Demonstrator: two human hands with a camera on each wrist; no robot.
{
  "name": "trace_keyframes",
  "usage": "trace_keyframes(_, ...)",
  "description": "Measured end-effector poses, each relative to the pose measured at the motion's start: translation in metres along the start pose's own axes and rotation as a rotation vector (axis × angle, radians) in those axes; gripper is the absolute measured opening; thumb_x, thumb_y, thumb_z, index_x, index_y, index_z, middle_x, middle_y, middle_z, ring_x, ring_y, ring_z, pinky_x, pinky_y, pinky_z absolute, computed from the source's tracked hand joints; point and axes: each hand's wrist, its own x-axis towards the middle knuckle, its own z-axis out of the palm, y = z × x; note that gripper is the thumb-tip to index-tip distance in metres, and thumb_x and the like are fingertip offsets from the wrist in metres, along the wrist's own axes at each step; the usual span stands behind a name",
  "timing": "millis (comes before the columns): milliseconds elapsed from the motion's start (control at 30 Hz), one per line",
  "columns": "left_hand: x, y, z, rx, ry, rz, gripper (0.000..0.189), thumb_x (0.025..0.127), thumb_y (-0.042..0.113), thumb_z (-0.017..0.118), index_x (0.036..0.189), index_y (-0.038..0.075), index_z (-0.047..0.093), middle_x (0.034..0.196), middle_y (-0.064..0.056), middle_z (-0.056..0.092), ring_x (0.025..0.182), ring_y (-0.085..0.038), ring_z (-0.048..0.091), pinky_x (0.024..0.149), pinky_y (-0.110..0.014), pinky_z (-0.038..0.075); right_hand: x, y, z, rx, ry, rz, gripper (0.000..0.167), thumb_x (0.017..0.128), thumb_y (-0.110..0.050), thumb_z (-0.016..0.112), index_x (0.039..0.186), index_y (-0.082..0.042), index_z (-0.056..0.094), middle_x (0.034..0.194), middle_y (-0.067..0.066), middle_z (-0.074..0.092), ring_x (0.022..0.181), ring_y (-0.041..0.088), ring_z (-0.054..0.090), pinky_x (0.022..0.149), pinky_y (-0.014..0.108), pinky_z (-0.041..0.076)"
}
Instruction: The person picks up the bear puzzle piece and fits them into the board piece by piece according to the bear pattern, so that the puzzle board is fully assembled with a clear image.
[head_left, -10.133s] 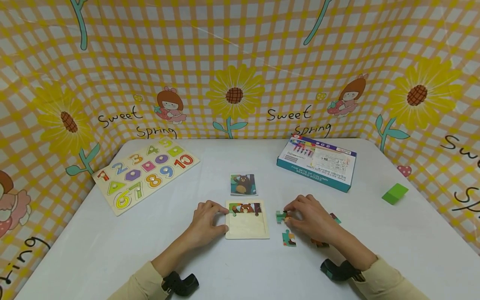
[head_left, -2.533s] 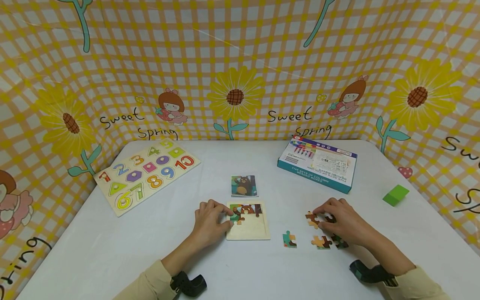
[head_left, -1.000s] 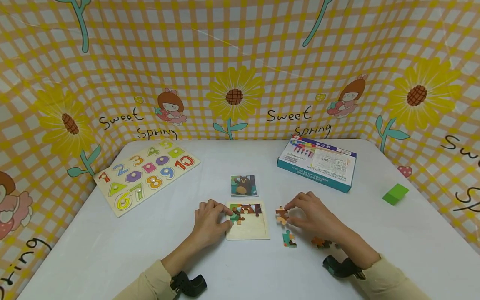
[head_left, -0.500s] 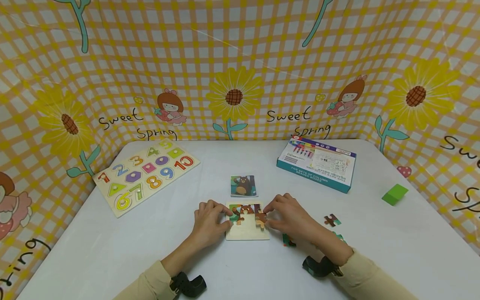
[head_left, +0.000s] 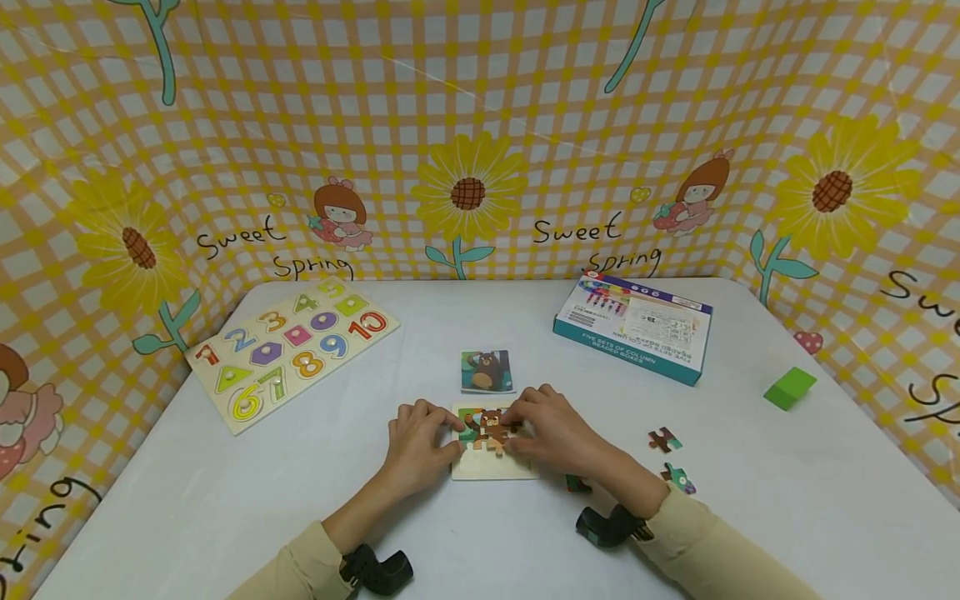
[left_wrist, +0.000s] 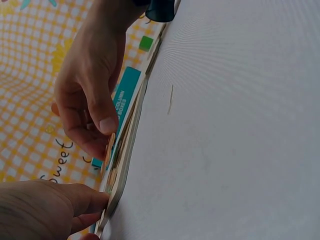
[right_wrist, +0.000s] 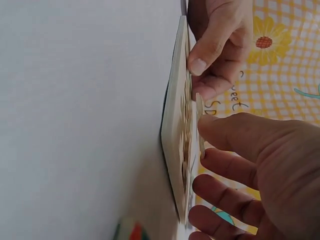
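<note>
A shallow wooden puzzle tray lies at the middle of the table, bear picture pieces filling its top and left. At its left rim my left hand holds the tray with thumb and forefinger. My right hand pinches a brown-and-tan puzzle piece between thumb and fingers. In the right wrist view this piece stands slightly off the tray's face; from the head it overlaps the tray's middle. Right of the tray lie loose puzzle pieces, one of them partly covered by my right hand. My right forearm hides part of that area.
Behind the tray lies a bear picture card. A number board is at the left back, a teal-edged box at the right back. Farther right sits a green block. Patterned cloth rises behind the table.
My right hand took the brown-and-tan piece from the right and carried it left over the tray's middle. A green piece now sits in the tray's left side. My left hand stays at the rim.
</note>
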Motion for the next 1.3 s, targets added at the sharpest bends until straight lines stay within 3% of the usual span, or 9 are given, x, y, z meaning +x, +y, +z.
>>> trace_keyframes(800,0.001,0.004,-0.001,-0.003,-0.005,-0.012,0.014,0.075,0.016,0.068,0.089,0.016,0.068,0.096,-0.005,0.053,0.093,-0.02,0.037,0.081,-0.043,0.026,0.007,-0.001,0.007,-0.04,-0.019,0.016,0.022,0.075,-0.026,0.076,0.094,-0.017,0.07,0.092,-0.004,0.057,0.085,0.011,0.041,0.074,0.028,0.035)
trace_keyframes(1300,0.011,0.018,0.01,0.016,-0.027,0.058,0.015,0.074,0.019,0.07,0.089,0.016,0.069,0.097,-0.004,0.053,0.093,-0.02,0.037,0.081,-0.041,0.027,0.007,-0.003,0.007,-0.043,-0.014,0.011,0.021,0.075,-0.025,0.077,0.092,-0.015,0.07,0.09,-0.002,0.057,0.084,0.012,0.04,0.073,0.028,0.034)
